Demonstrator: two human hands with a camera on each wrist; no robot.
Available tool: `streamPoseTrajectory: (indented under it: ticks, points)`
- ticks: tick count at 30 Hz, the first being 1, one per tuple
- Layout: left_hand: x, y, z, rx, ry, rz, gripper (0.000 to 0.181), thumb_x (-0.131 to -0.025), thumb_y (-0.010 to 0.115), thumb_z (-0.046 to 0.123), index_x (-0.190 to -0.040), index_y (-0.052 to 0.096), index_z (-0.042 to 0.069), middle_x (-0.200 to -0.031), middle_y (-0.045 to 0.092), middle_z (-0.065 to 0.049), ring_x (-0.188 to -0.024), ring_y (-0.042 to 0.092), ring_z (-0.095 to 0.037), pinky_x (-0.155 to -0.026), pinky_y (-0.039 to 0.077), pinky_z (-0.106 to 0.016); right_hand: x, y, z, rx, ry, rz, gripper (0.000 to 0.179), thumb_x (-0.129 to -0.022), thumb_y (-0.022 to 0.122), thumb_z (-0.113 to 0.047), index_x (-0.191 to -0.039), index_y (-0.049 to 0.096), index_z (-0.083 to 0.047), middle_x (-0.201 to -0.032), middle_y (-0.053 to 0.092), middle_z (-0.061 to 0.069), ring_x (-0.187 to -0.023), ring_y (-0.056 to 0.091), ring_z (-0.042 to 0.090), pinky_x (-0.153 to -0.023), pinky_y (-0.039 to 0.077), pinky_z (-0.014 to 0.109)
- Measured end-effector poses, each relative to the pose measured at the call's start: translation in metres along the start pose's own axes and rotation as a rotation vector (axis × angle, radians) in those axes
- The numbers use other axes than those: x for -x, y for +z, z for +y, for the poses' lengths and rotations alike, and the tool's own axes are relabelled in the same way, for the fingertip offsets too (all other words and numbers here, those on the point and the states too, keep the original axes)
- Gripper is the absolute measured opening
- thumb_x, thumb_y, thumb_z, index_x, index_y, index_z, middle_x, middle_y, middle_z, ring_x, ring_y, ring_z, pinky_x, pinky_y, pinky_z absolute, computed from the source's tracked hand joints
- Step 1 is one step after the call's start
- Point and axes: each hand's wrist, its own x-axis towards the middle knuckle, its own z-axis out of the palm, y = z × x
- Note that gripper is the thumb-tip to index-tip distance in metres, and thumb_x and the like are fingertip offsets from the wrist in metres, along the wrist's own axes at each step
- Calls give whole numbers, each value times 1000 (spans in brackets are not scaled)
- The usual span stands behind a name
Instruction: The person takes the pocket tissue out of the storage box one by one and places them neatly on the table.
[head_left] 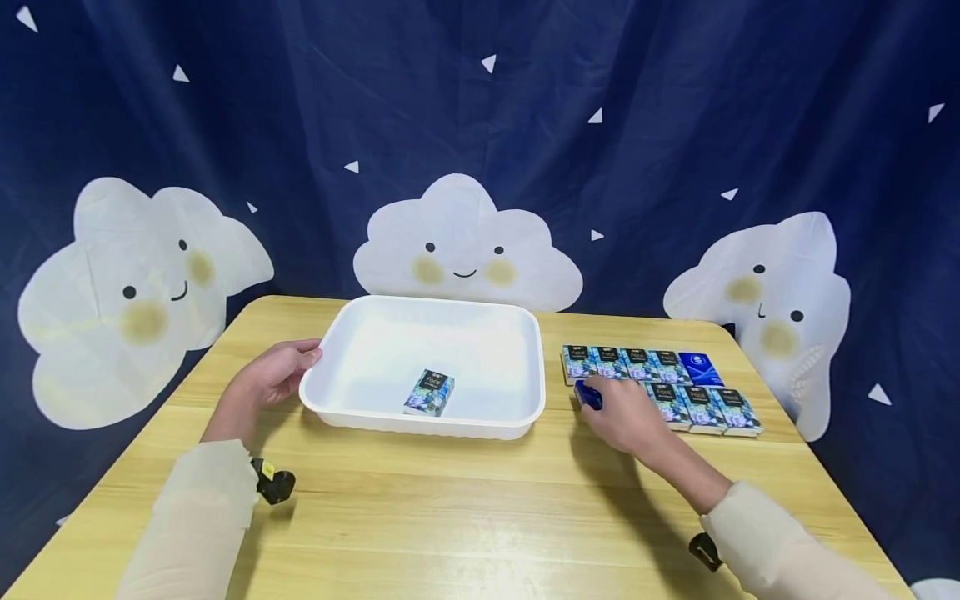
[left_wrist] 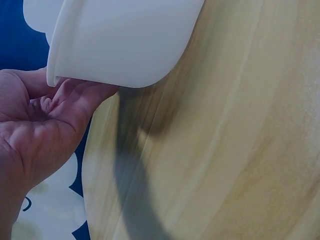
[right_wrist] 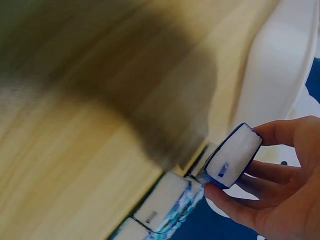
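At the left end of a white plastic tray, my left hand grips the rim. In the left wrist view the fingers of that hand pass beneath the tray's lip. One floral pocket tissue pack lies inside the tray near its front wall. To the right of the tray, my right hand pinches a blue tissue pack between thumb and fingers. That pack is tilted, close over the left end of the front row of floral packs.
Two rows of tissue packs lie on the right of the wooden table. The back row holds several floral packs and a blue pack at its right end. A dark blue cloud-print curtain hangs behind the table.
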Motion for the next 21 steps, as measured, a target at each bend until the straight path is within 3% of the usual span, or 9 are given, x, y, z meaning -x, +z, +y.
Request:
streamPoseTrajectory:
  ticks: [5, 12, 17, 21]
  points:
    - [-1, -1, -2, 15, 7, -1, 58, -111, 34, 12, -159, 9, -9, -113, 63, 0, -96, 66, -5, -88, 60, -26, 2, 13, 4, 35, -10, 9, 40, -90, 71, -15, -125, 66, 5, -104, 71, 23, -64, 57, 19, -53, 48, 29]
    - [-1, -3, -5, 17, 0, 14, 58, -111, 36, 15, -159, 11, -7, -116, 63, -1, -96, 66, -5, -88, 60, -26, 2, 25, 5, 124, -35, 62, 42, -90, 74, -20, -123, 67, 5, -106, 69, 24, -69, 65, 28, -55, 56, 38]
    - [-2, -5, -7, 30, -8, 27, 59, -111, 37, 16, -159, 13, -6, -119, 61, -2, -98, 66, -5, -90, 59, -25, 3, 28, 3, 166, -44, 80, 51, -90, 78, -27, -126, 65, 6, -99, 69, 24, -66, 65, 30, -52, 55, 39]
    - [-2, -5, -8, 44, -12, 34, 60, -110, 39, 16, -159, 13, -6, -115, 62, 1, -99, 66, -5, -90, 59, -26, 3, 29, 3, 207, -94, 135, 51, -87, 81, -31, -118, 67, 7, -92, 69, 22, -65, 65, 32, -54, 55, 42]
